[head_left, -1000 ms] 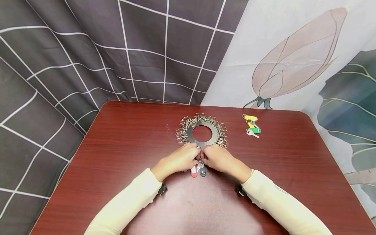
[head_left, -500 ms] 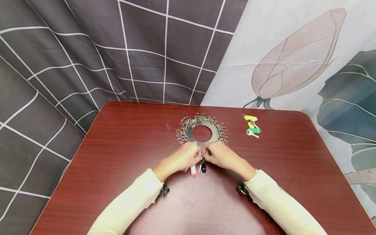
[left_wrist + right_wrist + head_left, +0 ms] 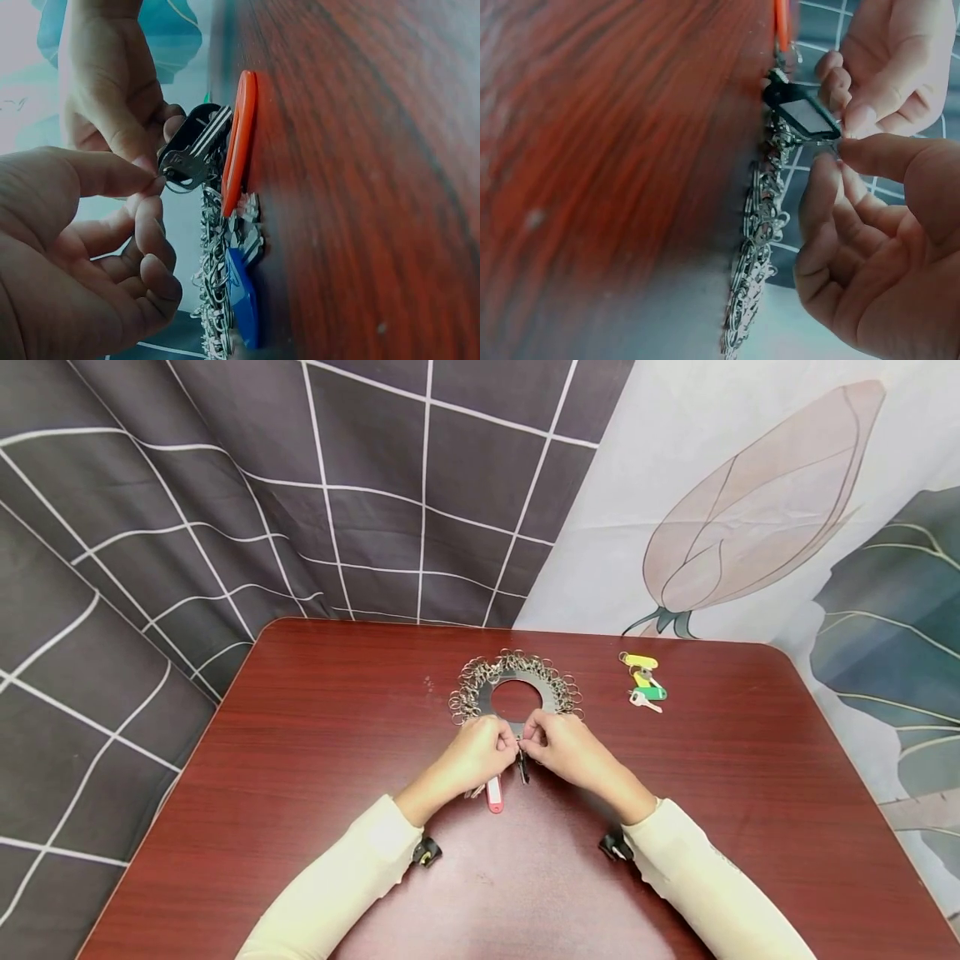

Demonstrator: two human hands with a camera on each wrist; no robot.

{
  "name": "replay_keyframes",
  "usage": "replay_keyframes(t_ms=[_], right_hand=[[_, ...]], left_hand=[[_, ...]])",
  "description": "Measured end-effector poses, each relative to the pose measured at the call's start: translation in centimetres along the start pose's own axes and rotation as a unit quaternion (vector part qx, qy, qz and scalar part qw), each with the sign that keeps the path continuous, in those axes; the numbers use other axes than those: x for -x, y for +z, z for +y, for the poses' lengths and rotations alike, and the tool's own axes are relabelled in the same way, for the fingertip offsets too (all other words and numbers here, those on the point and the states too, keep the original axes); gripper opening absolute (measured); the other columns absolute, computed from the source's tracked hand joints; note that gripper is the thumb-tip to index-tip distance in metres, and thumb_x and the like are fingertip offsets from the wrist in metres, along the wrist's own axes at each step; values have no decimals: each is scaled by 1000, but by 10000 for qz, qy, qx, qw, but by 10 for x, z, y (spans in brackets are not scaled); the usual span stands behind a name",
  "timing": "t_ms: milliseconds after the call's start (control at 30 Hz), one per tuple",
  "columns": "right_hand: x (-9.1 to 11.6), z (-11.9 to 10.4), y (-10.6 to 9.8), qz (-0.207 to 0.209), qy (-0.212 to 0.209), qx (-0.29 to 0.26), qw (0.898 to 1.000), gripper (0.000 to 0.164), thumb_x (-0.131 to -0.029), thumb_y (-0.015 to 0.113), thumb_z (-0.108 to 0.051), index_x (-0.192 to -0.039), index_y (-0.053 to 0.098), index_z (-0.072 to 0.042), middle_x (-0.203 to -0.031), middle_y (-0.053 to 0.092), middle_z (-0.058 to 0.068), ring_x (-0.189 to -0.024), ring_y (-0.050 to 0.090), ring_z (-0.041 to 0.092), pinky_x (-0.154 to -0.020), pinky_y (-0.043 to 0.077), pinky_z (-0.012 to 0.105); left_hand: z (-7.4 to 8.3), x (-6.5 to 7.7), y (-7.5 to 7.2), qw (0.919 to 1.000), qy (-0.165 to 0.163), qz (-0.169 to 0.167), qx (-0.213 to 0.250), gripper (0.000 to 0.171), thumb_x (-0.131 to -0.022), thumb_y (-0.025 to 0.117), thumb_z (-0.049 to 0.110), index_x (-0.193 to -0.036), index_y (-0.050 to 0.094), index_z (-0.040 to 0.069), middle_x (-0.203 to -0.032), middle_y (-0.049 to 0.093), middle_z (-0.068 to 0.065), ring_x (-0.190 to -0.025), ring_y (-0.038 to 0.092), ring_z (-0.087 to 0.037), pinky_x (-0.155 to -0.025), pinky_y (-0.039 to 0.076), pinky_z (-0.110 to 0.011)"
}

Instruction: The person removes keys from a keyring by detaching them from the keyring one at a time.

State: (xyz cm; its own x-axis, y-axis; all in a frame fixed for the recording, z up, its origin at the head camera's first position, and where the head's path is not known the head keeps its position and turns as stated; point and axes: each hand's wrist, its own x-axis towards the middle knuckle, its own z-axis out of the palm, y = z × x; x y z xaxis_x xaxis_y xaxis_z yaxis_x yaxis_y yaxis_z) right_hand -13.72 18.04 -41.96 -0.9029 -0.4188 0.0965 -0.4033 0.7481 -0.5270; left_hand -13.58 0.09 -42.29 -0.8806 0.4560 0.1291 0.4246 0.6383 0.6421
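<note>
In the head view my left hand (image 3: 482, 750) and right hand (image 3: 558, 747) meet over the near side of a flat metal ring plate (image 3: 485, 703) fringed with small split rings (image 3: 467, 681). Thumb and fingertips of both hands pinch a small key ring (image 3: 180, 187) between them. From it hang a silver key (image 3: 199, 154) and a black key tag (image 3: 806, 114) with a white label. Just beside them, a red key tag (image 3: 494, 795) lies on the table, and a blue key tag (image 3: 241, 296) with keys shows in the left wrist view.
At the back right of the red-brown table (image 3: 337, 693) lie a yellow tag (image 3: 641, 661), a green tag (image 3: 651, 693) and a loose-lying key (image 3: 645, 700). Behind the table hang a dark checked cloth (image 3: 375, 527) and a flower-printed cloth (image 3: 600, 568).
Both hands have shifted slightly forward, toward the plate, and the fingertips show a little apart. The black tag and key have moved forward and turned edge-on; the red tag has stayed.
</note>
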Motion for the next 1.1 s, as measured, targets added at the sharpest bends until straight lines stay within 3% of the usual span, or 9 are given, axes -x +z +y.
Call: replay_keyframes(t_ms=[167, 333, 567, 700, 867, 1100], right_hand=[[2, 2, -4, -511, 396, -657, 9957, 14, -93, 61, -21, -81, 65, -14, -63, 67, -4, -56, 60, 7, -56, 49, 28], [3, 2, -8, -935, 735, -1300, 9843, 25, -95, 59, -28, -83, 70, -10, -70, 72, 2, -59, 65, 13, -57, 51, 30], [4, 9, -3, -1154, 794, -1900, 9717, 14, -92, 61, -15, -88, 68, -3, -72, 69, 10, -62, 58, 15, -54, 45, 25], [5, 10, -3, -1150, 652, -1820, 9744, 10, -90, 62, -12, -87, 66, -4, -71, 65, 8, -63, 54, 12, -57, 45, 26], [7, 7, -4, -1076, 434, -1331, 9843, 6, -86, 62, -10, -82, 66, -8, -68, 64, 0, -63, 54, 9, -60, 46, 28], [6, 5, -4, -782, 536, -628, 9935, 5, -76, 62, -10, -73, 62, -14, -62, 58, -5, -60, 51, 9, -58, 43, 28]], left_hand=[[2, 1, 4, 9995, 159, 221, -144, 14, -77, 66, 5, -66, 62, 13, -68, 55, 0, -65, 51, -10, -67, 46, -28], [6, 3, 4, 9971, 432, 320, -545, 18, -80, 69, 10, -66, 59, 15, -66, 46, 4, -62, 47, -11, -59, 42, -27], [8, 1, 4, 9936, 678, 179, -887, 15, -80, 74, 15, -67, 66, 17, -67, 49, 5, -64, 51, -10, -58, 45, -26], [8, 0, 5, 9935, 767, 72, -840, 16, -76, 75, 13, -65, 64, 15, -67, 52, 4, -66, 53, -10, -59, 47, -24], [8, -2, 6, 9938, 775, -235, -763, 16, -72, 78, 11, -65, 64, 14, -68, 55, 3, -67, 54, -12, -62, 49, -26], [9, -5, 7, 9932, 752, -465, -761, 11, -73, 75, 9, -67, 66, 14, -72, 60, 1, -72, 57, -13, -67, 52, -28]])
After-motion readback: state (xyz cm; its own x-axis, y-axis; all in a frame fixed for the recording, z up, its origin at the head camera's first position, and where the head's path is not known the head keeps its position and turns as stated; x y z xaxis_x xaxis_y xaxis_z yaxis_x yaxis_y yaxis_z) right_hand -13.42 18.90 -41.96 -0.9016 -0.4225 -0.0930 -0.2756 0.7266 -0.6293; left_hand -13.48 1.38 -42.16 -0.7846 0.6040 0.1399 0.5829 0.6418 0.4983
